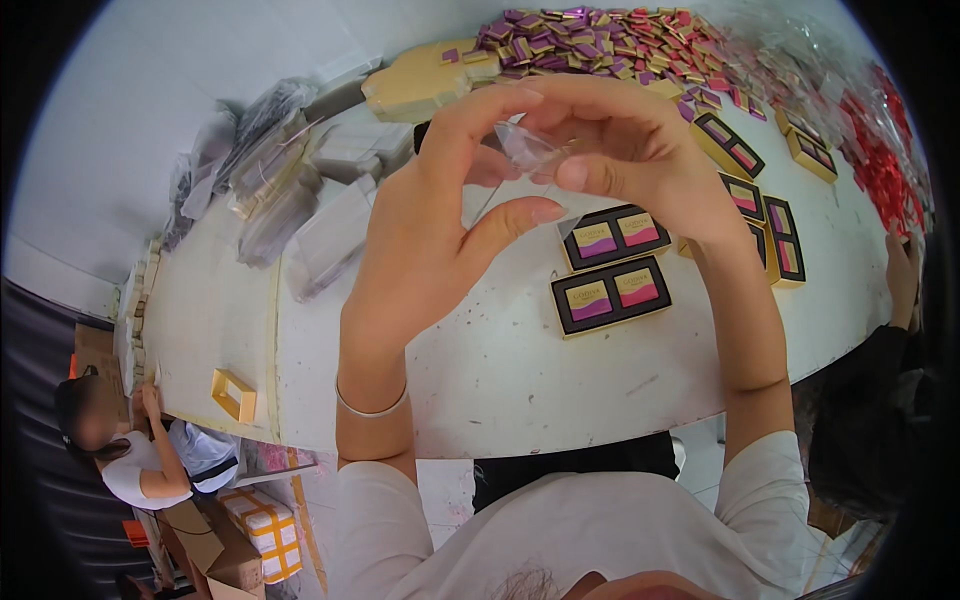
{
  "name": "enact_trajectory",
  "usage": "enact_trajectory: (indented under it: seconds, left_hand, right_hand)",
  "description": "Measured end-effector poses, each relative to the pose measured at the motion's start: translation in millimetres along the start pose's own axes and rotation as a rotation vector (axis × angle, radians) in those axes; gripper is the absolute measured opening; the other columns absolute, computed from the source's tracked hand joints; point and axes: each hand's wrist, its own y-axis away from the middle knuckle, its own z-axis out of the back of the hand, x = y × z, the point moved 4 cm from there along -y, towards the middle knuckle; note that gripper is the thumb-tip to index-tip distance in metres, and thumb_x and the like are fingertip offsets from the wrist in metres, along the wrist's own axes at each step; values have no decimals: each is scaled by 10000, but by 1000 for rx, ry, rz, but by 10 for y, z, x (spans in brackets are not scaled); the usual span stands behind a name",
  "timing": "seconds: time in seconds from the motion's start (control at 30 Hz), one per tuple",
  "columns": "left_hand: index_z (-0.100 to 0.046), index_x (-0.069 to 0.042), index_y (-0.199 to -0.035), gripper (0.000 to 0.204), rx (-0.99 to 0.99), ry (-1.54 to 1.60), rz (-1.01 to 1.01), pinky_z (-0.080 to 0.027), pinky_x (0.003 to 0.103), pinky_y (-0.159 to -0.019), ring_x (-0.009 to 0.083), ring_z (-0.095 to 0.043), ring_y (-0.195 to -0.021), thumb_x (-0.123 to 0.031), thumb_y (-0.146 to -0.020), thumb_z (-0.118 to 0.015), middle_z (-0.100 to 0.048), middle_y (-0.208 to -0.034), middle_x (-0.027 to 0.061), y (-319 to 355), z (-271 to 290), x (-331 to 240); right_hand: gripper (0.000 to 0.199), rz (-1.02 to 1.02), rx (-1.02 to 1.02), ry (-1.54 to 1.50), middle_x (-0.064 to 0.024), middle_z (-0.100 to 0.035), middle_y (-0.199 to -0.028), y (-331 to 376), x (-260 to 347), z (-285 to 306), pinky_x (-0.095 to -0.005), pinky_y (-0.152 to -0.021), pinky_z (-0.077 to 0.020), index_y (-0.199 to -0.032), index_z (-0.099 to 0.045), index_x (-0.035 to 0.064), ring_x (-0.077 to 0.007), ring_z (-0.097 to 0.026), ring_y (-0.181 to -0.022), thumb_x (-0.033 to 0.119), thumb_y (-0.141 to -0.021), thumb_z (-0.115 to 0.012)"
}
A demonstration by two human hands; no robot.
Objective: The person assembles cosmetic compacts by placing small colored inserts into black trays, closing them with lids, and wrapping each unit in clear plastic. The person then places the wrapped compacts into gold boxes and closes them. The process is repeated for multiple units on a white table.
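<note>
Raised over the table, my left hand [425, 230] and my right hand [650, 155] hold a clear plastic box sleeve [528, 148] between them. Fingers and thumbs curve round its edges, and much of the sleeve is hidden or see-through. Beneath my right hand lie two gold-edged gift boxes, a nearer one [612, 297] and a farther one [590, 245]. Each has a black insert with one purple-and-gold and one pink-and-gold wrapped square. My right forearm partly covers more such boxes [785, 240] to its right.
Clear plastic sleeves [335, 235] lie left of my left hand. Purple and red wrapped squares [600, 45] are heaped at the back, beside gold trays [425, 85]. Red shredded filler [880, 150] is at far right, near another person's hand [900, 270]. A gold box frame [233, 396] sits near a person [140, 460] at left.
</note>
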Motion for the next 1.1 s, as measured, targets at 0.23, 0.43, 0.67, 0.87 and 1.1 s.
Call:
enact_trajectory:
  seconds: [0.23,0.43,0.67,0.87,1.1]
  left_hand:
    - [-400,-49,-1272,586,68,41,64,-508,293,-750,191,-608,-868,-86,-774,-707,-522,-1226,119,0,3,-65]
    - [-460,-49,-1224,521,-19,167,117,-514,282,-697,179,-620,-774,-140,-779,-717,-553,-1172,106,6,-21,15]
    - [-394,-29,-1245,498,-120,179,162,-502,245,-720,135,-623,-829,-65,-826,-661,-594,-1143,144,-19,7,7]
    - [-493,-28,-1125,346,-283,291,99,-507,229,-680,123,-624,-772,-75,-828,-664,-568,-1171,163,-19,44,9]
    - [-533,-9,-989,207,-321,408,-32,-533,245,-693,138,-639,-804,-38,-827,-659,-565,-1136,137,-5,-36,21]
  right_hand:
    - [266,-28,-66,-17,-25,-655,-925,10,-17,-8,-213,-691,-476,-1107,-643,43,-78,-586,-793,25,-844,-611]
    - [237,43,-68,191,-74,-644,-979,37,55,-90,-222,-726,-473,-1103,-631,1,-112,-580,-835,17,-877,-562]
    - [329,248,-58,140,-100,-598,-1116,-20,23,-208,-294,-835,-454,-1234,-533,-6,-181,-549,-1006,77,-918,-495]
    - [296,214,-251,-319,-100,-571,-1123,5,-61,-281,-311,-902,-447,-1182,-510,-9,-175,-517,-1066,27,-892,-559]
    - [270,307,-261,-48,-111,-578,-1088,41,-101,-223,-324,-812,-510,-1127,-539,-9,-175,-573,-983,-20,-861,-583]
